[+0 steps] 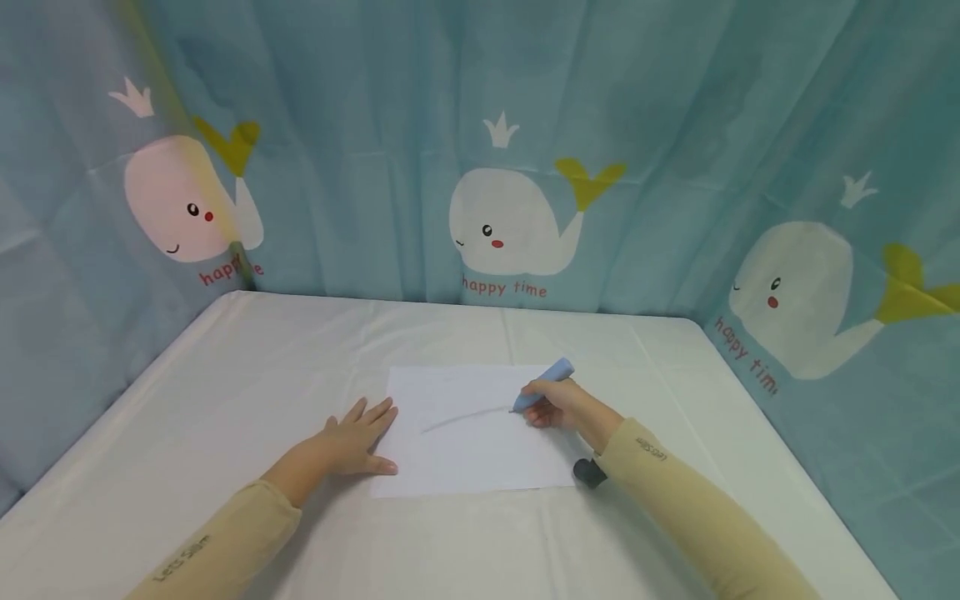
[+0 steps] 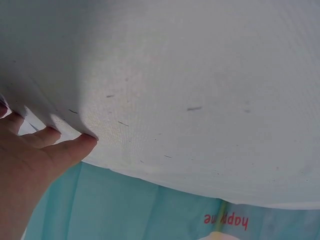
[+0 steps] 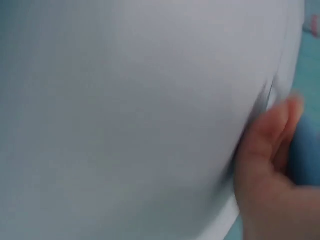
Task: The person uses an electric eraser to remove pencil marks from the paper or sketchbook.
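Note:
A white sheet of paper (image 1: 450, 467) lies on the white-covered table. In the head view, my right hand (image 1: 551, 403) pinches a thick light-blue pen (image 1: 557, 370), its thin tip pointing down and left at the paper. From near that tip a faint grey streak (image 1: 465, 418) runs left across the sheet. My left hand (image 1: 358, 440) rests with fingers spread at the sheet's left edge, thumb and fingertips over the paper. The right wrist view is blurred; the pen's blue body (image 3: 306, 155) shows behind my curled fingers. The left wrist view shows my straight fingers (image 2: 75, 149) against the surface.
A small dark round object (image 1: 588, 472) shows beneath the right wrist, by the sheet's lower right corner. White cloth (image 1: 300, 350) covers the table, with dark flecks in the left wrist view. A blue-green whale-print curtain (image 1: 360, 217) surrounds the table's back and sides.

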A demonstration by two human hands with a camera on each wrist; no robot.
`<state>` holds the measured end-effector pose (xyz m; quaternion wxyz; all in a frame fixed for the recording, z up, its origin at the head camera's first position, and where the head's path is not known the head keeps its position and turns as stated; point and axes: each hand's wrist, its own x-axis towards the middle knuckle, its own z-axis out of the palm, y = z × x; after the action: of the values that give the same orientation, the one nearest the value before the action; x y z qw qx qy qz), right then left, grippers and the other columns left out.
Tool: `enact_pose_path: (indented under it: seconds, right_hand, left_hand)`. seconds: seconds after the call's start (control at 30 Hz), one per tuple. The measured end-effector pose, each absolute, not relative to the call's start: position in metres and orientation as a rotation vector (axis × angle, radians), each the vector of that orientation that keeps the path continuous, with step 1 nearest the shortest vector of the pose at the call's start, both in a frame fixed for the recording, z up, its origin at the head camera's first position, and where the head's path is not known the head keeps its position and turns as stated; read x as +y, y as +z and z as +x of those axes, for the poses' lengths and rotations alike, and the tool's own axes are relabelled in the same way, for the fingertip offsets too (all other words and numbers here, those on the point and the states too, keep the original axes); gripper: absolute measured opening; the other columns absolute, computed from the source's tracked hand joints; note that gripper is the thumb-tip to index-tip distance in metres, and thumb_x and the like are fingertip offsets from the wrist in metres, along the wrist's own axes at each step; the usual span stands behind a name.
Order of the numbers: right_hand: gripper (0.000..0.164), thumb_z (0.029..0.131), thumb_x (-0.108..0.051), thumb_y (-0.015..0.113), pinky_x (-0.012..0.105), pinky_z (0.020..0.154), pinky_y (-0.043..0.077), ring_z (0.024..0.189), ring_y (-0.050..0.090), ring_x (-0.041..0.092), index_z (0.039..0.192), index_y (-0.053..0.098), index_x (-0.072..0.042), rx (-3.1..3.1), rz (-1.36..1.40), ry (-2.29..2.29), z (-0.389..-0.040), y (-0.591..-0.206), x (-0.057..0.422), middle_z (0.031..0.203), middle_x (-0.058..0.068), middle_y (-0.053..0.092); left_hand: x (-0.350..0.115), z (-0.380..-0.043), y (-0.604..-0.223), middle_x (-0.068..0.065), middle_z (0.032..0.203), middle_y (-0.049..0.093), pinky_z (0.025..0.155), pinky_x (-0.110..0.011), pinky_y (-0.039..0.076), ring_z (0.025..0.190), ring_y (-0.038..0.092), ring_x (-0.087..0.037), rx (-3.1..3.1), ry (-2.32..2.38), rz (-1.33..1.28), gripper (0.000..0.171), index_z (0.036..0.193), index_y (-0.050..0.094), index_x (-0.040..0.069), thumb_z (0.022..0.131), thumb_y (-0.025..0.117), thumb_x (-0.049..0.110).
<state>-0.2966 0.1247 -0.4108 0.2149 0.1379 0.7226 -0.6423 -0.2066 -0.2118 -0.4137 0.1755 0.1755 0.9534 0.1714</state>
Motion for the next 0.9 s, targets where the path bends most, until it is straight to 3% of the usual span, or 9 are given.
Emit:
enact_pose_path:
  seconds: [0.6,0.9]
  right_hand:
    - [0.021,0.089,-0.009,0.064,0.022,0.05,0.05,0.049,0.057,0.012,0.102,0.058,0.007,2.03,0.406,-1.786,-0.2953,-0.4085,0.1267,0.062,0.008,0.06]
    - [0.027,0.089,-0.009,0.064,0.022,0.053,0.05,0.051,0.057,0.012,0.108,0.058,0.009,2.05,0.349,-1.716,-0.2934,-0.4064,0.131,0.065,0.009,0.061]
  left_hand:
    - [-0.2116,-0.2084,-0.4145,-0.021,0.158,0.016,0.097,-0.08,0.008,0.14,0.005,-0.054,2.705,0.48,0.508,0.099,0.15,0.027,-0.003,0.081,0.071,0.053]
    - [-0.2106,-0.2053,-0.4123,-0.021,0.158,0.016,0.097,-0.081,0.008,0.14,0.005,-0.054,2.695,0.491,0.511,0.098,0.15,0.027,-0.003,0.082,0.071,0.052]
